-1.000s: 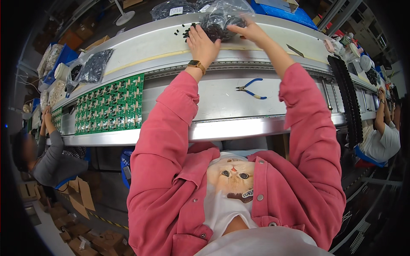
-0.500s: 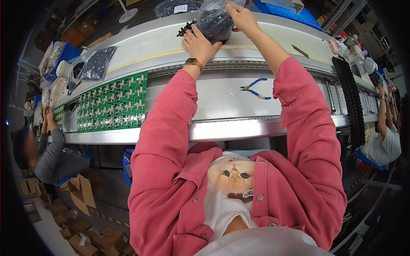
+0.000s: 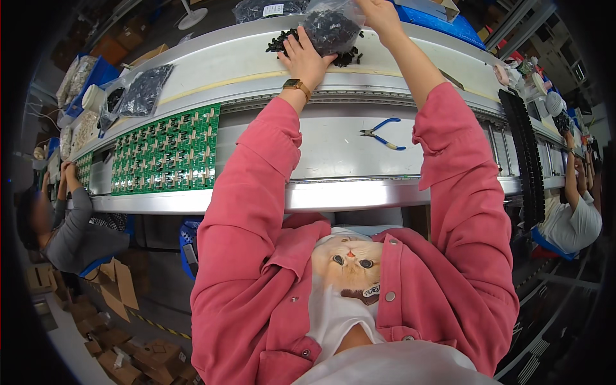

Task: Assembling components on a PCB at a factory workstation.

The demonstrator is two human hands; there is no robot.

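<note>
A clear plastic bag full of small black parts is tilted over the white ledge at the back of the bench. My right hand, partly cut off by the upper edge, grips the bag's upper right. With fingers spread, my left hand rests against the bag's lower left side. Loose black parts lie in a heap around its fingertips, and more black pieces sit under the bag. On the bench nearer to me lie side cutters with blue handles.
A green circuit board panel lies on the rails at left. Behind it is another bag of black parts. A black segmented strip crosses the bench at right. Co-workers sit at both ends; one wears a grey sleeve.
The bag has shifted up and to the right in my right hand, and more black parts have spilled onto the ledge. The circuit board panel has slid slightly left.
</note>
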